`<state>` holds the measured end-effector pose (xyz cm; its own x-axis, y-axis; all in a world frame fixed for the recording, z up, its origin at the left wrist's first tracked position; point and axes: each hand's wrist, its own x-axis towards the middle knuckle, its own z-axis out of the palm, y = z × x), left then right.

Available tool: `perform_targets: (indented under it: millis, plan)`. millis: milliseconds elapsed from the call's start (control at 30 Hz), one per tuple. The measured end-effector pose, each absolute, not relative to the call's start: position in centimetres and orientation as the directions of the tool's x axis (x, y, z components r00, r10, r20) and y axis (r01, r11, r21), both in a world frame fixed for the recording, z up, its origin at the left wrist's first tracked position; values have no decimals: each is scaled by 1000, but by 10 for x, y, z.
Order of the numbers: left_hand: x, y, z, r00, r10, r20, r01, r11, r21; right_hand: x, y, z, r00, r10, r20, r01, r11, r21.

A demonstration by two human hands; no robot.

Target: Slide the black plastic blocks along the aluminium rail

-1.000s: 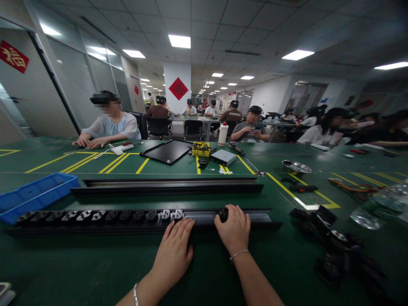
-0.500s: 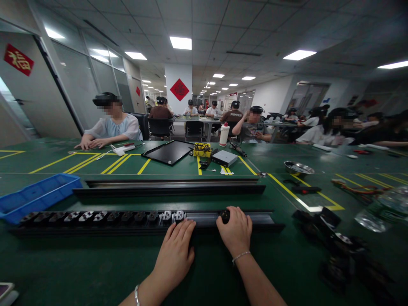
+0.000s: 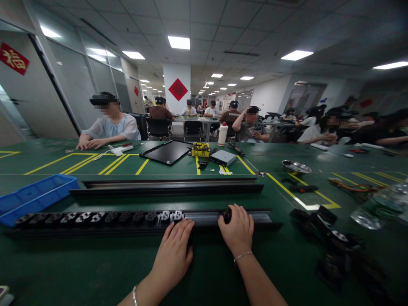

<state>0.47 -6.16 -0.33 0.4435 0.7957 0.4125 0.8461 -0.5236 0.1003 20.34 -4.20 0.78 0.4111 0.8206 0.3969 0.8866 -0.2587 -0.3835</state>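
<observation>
A long black metal rail (image 3: 204,227) lies across the table before me, its channel bright inside. Several black and white socket modules (image 3: 97,217) sit in a row along its left part. My left hand (image 3: 175,244) lies over the rail's near edge with fingers stretched out, beside the last white module (image 3: 177,214). Farther right, the fingers of my right hand (image 3: 237,225) are wrapped round a small black socket module (image 3: 227,215) at the channel. Its underside is hidden, so I cannot tell if it is seated.
Behind lies a second black rail (image 3: 168,187). A blue bin (image 3: 38,195) stands left, and a dark heap of loose modules (image 3: 338,246) lies right. A metal bowl (image 3: 296,167), a plastic bottle (image 3: 379,208) and a flat black panel (image 3: 167,152) are farther out. People sit across the table.
The view has shifted slightly, moving the surroundings a little to the left. My right hand, still round the black module, has moved slightly right along the rail. My left hand stays by the last white module.
</observation>
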Motion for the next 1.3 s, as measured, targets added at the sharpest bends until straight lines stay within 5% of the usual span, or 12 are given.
perform_targets:
  millis: [1300]
  plan:
    - [5, -61, -4, 436, 793, 425, 846, -523, 107, 211, -41, 10, 436, 828, 354, 861, -269, -431]
